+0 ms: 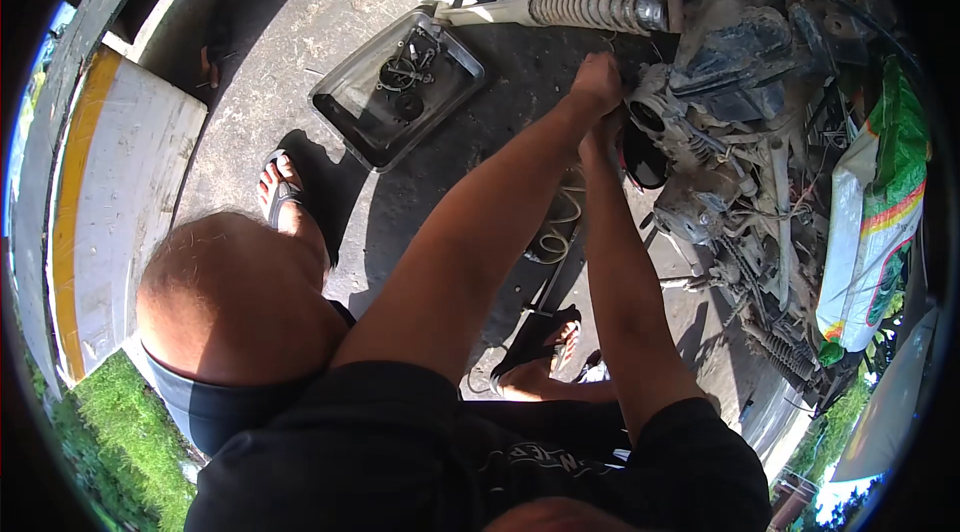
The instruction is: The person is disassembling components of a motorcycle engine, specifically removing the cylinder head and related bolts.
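in the head view, the left hand point(597, 80) curls just beside the grimy engine point(690, 202); the right hand point(603, 122) is mostly hidden beneath, so i cannot tell what either grip holds. steady, even force seems best, with the loose metal parts point(405, 72) kept in the tray point(452, 84), off the ground point(285, 52).
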The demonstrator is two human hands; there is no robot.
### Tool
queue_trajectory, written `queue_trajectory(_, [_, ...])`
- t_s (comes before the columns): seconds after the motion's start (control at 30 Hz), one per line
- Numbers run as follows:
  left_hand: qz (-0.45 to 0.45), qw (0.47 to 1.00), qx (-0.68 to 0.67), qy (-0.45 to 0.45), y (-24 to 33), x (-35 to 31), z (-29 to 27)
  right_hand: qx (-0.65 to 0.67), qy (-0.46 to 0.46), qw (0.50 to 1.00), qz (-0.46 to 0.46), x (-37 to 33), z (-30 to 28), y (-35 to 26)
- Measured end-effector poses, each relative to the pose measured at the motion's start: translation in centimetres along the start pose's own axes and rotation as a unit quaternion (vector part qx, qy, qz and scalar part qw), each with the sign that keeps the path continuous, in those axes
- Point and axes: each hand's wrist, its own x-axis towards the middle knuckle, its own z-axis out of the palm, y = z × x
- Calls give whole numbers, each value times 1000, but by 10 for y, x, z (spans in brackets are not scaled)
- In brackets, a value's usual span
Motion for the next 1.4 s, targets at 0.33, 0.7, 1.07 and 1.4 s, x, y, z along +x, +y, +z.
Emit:
queue_trajectory(0.33, [76,994,-15,83,-16,6,12,24,-26,998,58,4,3,12])
queue_trajectory(0.7, [-1,997,-7,80,-1,2,6,22,55,998,-14,-3,12,14])
queue_trajectory(1.07, [-12,998,24,57,6,4,1,209,-139,943,220,-17,-72,-32])
queue_trajectory(1.4, [109,990,-31,87,-4,-17,-5,82,53,994,-44,27,60,51])
